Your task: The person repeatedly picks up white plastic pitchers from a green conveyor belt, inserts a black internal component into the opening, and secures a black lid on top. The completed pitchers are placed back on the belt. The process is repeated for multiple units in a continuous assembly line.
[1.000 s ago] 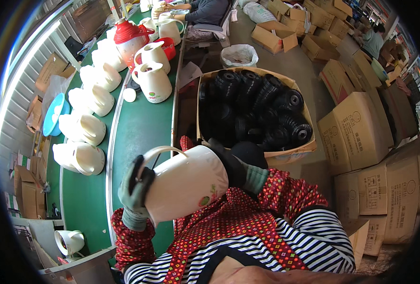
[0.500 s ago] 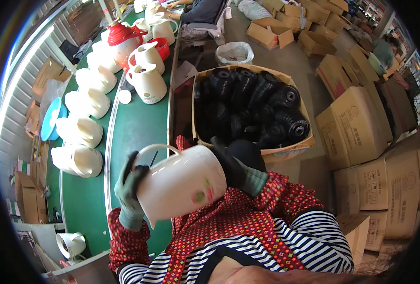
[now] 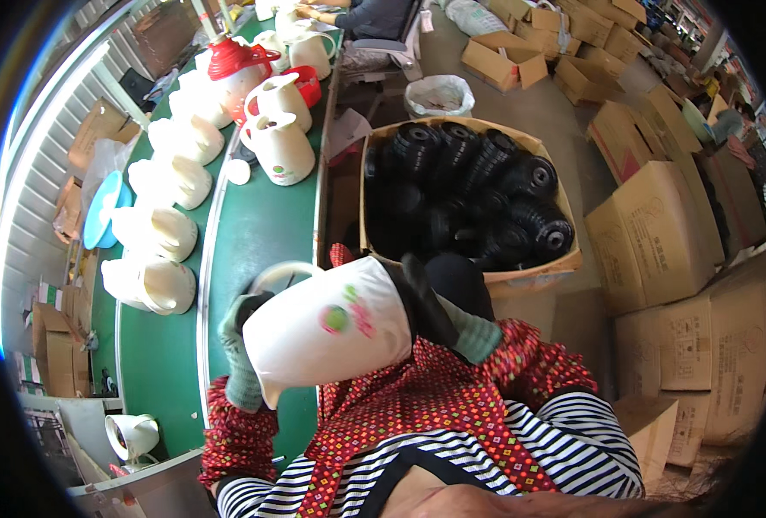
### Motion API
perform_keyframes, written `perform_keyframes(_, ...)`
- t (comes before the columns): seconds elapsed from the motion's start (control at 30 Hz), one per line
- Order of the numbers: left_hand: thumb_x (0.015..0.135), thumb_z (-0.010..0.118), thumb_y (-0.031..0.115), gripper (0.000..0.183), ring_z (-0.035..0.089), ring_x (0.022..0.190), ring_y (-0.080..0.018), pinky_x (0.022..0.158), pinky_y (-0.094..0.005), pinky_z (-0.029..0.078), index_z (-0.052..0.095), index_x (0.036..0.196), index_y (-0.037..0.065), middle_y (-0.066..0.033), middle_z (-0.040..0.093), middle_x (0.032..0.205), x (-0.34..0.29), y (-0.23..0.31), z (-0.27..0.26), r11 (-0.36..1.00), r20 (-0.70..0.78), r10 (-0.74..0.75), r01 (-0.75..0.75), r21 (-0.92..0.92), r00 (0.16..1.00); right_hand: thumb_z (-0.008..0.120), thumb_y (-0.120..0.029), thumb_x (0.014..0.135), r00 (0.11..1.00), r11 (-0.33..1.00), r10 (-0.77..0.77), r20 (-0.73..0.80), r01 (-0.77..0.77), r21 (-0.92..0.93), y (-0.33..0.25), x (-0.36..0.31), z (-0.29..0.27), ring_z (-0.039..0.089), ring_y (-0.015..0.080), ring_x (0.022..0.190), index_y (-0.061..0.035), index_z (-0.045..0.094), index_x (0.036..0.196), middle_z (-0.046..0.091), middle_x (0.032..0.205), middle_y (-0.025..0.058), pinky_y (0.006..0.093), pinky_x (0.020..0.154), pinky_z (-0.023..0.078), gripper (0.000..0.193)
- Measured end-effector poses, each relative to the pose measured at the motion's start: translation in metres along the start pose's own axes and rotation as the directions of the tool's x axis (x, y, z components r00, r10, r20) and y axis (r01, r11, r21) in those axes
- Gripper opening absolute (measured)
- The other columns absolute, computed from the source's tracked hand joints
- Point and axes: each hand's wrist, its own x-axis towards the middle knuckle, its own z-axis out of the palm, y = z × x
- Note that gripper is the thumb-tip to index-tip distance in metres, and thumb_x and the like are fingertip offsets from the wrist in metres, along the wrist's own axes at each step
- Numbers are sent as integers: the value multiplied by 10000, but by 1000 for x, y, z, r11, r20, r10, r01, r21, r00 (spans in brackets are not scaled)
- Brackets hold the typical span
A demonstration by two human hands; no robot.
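The white jug (image 3: 335, 324) lies tilted on its side in front of the person's chest, partly over the edge of the green bench (image 3: 258, 220), its handle blurred. The gloved left hand (image 3: 246, 354) curls around its spout end, while the gloved right hand (image 3: 443, 306), partly bent, grips its base end. Beyond stand more white jugs (image 3: 284, 151) on the bench and, beside it, a carton (image 3: 529, 281) of black ribbed parts (image 3: 529, 177).
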Motion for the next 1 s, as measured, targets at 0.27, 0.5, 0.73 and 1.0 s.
perform_keyframes(0.27, 756, 820, 98, 447, 719, 1087, -374, 933, -432, 586, 703, 1174, -7, -247, 674, 1296, -48, -32, 63, 240, 520, -323, 600, -763, 791, 787, -712, 727, 837, -70, 117, 534, 543, -836, -86, 12, 84, 194, 590, 1508, -180, 388, 1612, 199, 1648, 350, 695, 1205, 191, 1107)
perform_keyframes(0.5, 739, 836, 96, 466, 723, 1077, -353, 930, -426, 588, 710, 1176, -4, -229, 693, 1255, -63, -28, 69, 171, 553, -336, 627, -760, 762, 820, -707, 688, 746, -48, 1, 665, 665, -746, -70, -24, 89, 265, 559, 1493, -248, 500, 1547, 302, 1621, 301, 721, 1163, 251, 1026)
perform_keyframes(0.73, 722, 851, 94, 484, 728, 1068, -332, 927, -419, 589, 717, 1177, 0, -211, 711, 1215, -29, -23, 54, 715, 144, -340, 354, -603, 929, 644, -292, 1018, 894, 685, -447, -40, 313, -658, -20, -31, 25, 435, 276, 1463, -29, 433, 1546, 411, 1608, 152, 427, 1226, 351, 626)
perform_keyframes(1.0, 662, 838, 236, 536, 703, 1085, -436, 952, -458, 571, 744, 1157, 55, -245, 659, 1293, 36, 46, 18, 949, 249, 83, -152, 275, 965, 528, -280, 1096, 965, 630, -259, 32, 194, -752, 72, -55, -110, 480, 220, 1411, -45, 369, 1585, 467, 1580, 106, 388, 1210, 400, 565)
